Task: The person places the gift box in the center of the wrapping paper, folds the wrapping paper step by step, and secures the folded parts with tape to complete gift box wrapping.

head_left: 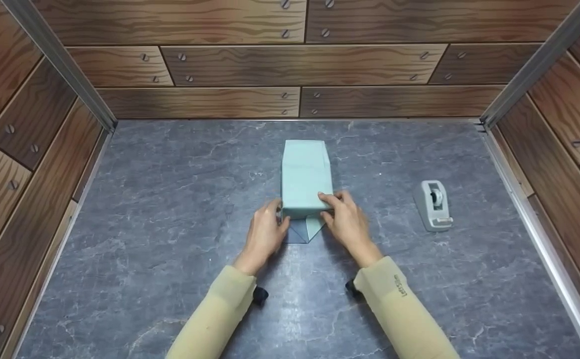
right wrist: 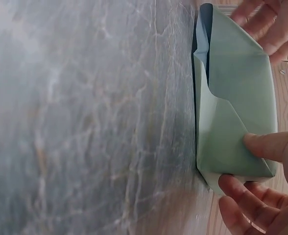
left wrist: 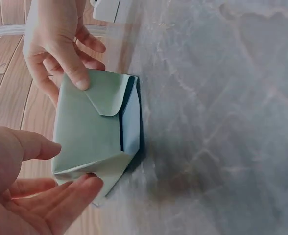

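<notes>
A box wrapped in pale green paper (head_left: 306, 174) lies lengthwise in front of me, its near end partly folded. From that end a paper flap (head_left: 297, 232) with a bluish inner side spreads onto the tabletop. My left hand (head_left: 265, 232) is at the near left corner, its fingers fairly straight along the side and its thumb by the end face. My right hand (head_left: 347, 219) grips the near right corner. In the right wrist view, its thumb presses a folded-in side flap (right wrist: 222, 132) against the end face while the fingers lie along the box's side.
A grey tape dispenser (head_left: 433, 207) holding a roll of tape stands to the right on the dark marbled tabletop (head_left: 170, 199). Wood-patterned panels (head_left: 300, 65) enclose the back and both sides, with metal posts at the back corners.
</notes>
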Motion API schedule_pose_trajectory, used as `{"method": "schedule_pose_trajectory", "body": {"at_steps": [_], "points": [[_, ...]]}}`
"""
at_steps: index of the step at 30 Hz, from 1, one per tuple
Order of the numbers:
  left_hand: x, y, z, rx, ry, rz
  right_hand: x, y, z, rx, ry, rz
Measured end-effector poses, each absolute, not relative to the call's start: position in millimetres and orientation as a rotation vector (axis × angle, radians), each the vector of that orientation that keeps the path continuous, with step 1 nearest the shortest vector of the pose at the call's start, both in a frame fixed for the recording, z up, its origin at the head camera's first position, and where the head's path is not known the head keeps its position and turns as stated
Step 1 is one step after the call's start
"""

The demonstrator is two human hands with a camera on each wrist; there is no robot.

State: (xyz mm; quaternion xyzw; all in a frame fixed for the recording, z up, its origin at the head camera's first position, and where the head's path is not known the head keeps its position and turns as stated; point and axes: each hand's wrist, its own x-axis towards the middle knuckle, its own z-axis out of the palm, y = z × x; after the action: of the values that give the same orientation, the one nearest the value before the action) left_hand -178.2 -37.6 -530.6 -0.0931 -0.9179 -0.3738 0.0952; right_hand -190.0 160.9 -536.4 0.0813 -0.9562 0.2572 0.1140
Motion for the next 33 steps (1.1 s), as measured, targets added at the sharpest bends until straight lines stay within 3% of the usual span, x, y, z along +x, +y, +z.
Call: {"method": "schedule_pose_trajectory", "body": {"at_steps": [16,33], "points": [[-182,-41,-542,-0.115,-2.719,-0.993,-192,160,-538,0.214,-2.823,0.779],[-176,-44,-544,-0.213,-2.732,-0.903,-194,159,-535,0.203,-2.840,0.810]]}}
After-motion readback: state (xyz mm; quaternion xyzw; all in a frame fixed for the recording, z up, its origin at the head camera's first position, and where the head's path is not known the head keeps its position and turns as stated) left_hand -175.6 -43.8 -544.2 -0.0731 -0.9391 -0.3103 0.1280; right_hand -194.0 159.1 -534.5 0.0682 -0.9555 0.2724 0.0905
